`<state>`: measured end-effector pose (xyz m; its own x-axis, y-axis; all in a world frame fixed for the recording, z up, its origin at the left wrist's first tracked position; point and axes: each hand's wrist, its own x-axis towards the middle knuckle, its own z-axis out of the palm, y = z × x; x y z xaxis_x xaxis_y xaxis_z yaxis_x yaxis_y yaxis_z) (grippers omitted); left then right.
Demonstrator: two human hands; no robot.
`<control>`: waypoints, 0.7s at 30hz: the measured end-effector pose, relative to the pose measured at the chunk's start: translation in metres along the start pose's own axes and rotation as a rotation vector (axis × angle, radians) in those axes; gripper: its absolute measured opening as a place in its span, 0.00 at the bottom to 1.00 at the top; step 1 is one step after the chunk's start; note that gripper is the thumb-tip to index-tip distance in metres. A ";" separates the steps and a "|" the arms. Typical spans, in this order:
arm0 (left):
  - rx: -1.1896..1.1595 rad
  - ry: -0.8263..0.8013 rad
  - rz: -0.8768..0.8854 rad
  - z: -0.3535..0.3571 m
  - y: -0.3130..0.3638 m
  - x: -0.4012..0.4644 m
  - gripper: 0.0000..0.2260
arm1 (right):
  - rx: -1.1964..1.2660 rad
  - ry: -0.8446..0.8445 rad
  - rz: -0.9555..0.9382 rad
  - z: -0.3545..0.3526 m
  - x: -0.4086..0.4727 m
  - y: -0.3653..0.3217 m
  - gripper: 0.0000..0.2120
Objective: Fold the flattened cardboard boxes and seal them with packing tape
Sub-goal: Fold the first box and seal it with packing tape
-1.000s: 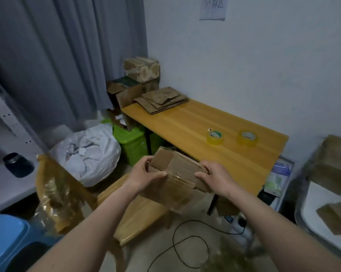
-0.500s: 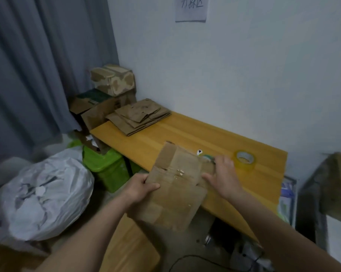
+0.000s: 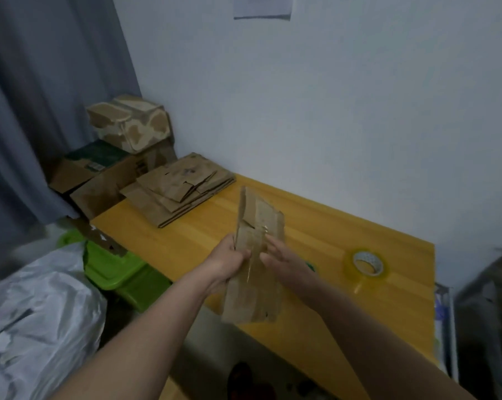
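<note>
The left hand (image 3: 229, 262) grips the left edge of a flattened cardboard box (image 3: 255, 255), fingers curled round it at mid-height. The right hand (image 3: 284, 262) touches the box's other face with its fingers laid along the cardboard — whether they pinch it or only press against it cannot be told through the blur. The box stands nearly upright between the two hands, held in the air above the near part of the wooden table (image 3: 316, 223), with a strip of clear tape glinting on its face.

To the right on the tabletop lies a yellow tape roll (image 3: 366, 264), apart from the hands. At the table's far left end sits a stack of flattened boxes (image 3: 180, 187). Beyond it, folded boxes (image 3: 128, 125) are piled against the grey curtain (image 3: 42, 96). Lower left — a white plastic bag (image 3: 36, 313) and a green bin (image 3: 114, 269).
</note>
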<state>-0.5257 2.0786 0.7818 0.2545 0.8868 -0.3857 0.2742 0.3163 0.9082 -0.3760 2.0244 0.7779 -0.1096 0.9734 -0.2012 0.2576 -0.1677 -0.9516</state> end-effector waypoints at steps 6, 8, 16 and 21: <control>-0.255 -0.427 -0.131 -0.013 0.033 0.093 0.23 | 0.212 0.065 0.041 -0.020 0.081 0.002 0.20; -0.250 -0.484 -0.161 -0.024 0.042 0.132 0.26 | 0.251 0.092 0.065 -0.025 0.116 0.002 0.22; -0.151 -0.558 -0.265 -0.061 0.072 0.263 0.28 | 0.452 0.303 0.170 -0.022 0.232 0.002 0.28; -0.087 -0.656 -0.328 -0.059 0.074 0.301 0.27 | 0.479 0.360 0.246 -0.029 0.259 0.015 0.26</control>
<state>-0.4835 2.3884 0.7422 0.6817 0.3673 -0.6328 0.3641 0.5798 0.7288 -0.3730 2.2783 0.7186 0.2487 0.8750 -0.4153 -0.2319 -0.3625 -0.9027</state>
